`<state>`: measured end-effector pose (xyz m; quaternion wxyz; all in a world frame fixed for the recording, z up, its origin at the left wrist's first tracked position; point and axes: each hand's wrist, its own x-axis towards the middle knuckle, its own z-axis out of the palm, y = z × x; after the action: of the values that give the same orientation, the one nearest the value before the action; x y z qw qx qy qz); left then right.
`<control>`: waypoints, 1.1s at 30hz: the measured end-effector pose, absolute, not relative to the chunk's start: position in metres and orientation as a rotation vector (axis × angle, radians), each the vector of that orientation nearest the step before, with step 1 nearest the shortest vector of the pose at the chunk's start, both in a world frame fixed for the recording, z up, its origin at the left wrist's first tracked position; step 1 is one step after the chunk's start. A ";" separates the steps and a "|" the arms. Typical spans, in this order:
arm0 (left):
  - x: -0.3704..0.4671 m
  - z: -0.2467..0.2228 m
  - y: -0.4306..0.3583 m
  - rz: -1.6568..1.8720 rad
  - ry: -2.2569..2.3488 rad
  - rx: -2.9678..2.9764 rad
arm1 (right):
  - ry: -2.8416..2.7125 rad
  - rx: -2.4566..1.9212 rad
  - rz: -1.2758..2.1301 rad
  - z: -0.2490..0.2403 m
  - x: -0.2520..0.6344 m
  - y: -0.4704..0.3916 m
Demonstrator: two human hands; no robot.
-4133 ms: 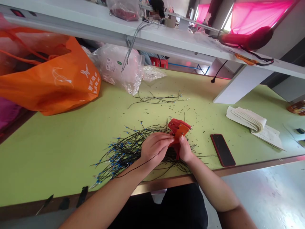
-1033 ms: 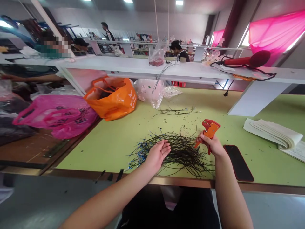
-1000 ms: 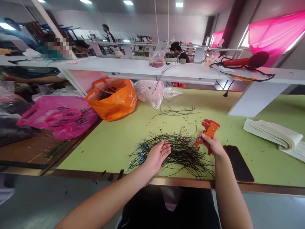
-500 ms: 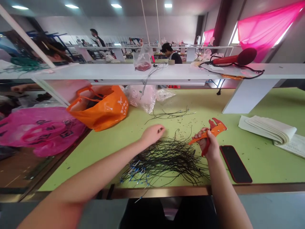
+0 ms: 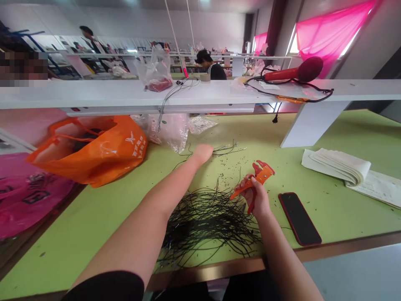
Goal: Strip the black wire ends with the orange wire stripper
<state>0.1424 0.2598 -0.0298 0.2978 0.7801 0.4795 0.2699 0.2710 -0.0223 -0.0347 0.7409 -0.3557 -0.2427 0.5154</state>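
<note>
My left hand (image 5: 204, 153) is stretched out over a small bunch of black wires (image 5: 230, 149) at the back of the green table, its fingers hidden behind the back of the hand. In my right hand (image 5: 258, 200) is an orange and red wire stripper (image 5: 261, 173), gripped by its handles with the jaws pointing up and away. A large tangled heap of thin black wires (image 5: 209, 221) lies between my forearms near the front edge. Bluish ends show at its left side, partly hidden by my left arm.
A phone (image 5: 300, 218) lies right of my right forearm, with folded papers (image 5: 338, 165) beyond. An orange bag (image 5: 94, 154) and a pink bag (image 5: 28, 200) stand left. A white shelf (image 5: 206, 92) spans the back, holding a red heat tool (image 5: 293, 73). People work behind it.
My left hand has moved forward from the edge of the large heap to the small bunch. The view has shifted to the right. My right hand keeps its hold on the wire stripper.
</note>
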 end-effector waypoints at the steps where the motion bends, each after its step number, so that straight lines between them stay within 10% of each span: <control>1: 0.141 -0.021 0.263 0.747 1.294 2.037 | -0.534 -0.781 1.135 -0.035 0.271 -0.022; 11: 0.117 0.056 0.212 1.213 1.234 1.673 | -0.501 -0.761 1.148 -0.044 0.265 -0.015; 33: -0.005 0.004 -0.009 1.626 0.781 0.583 | -1.217 -0.709 1.490 -0.056 0.236 -0.029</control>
<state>-0.0047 -0.0085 0.0035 0.5834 0.2497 0.3344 0.6968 0.2364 -0.0286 -0.0556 0.5189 -0.2955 -0.5075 0.6211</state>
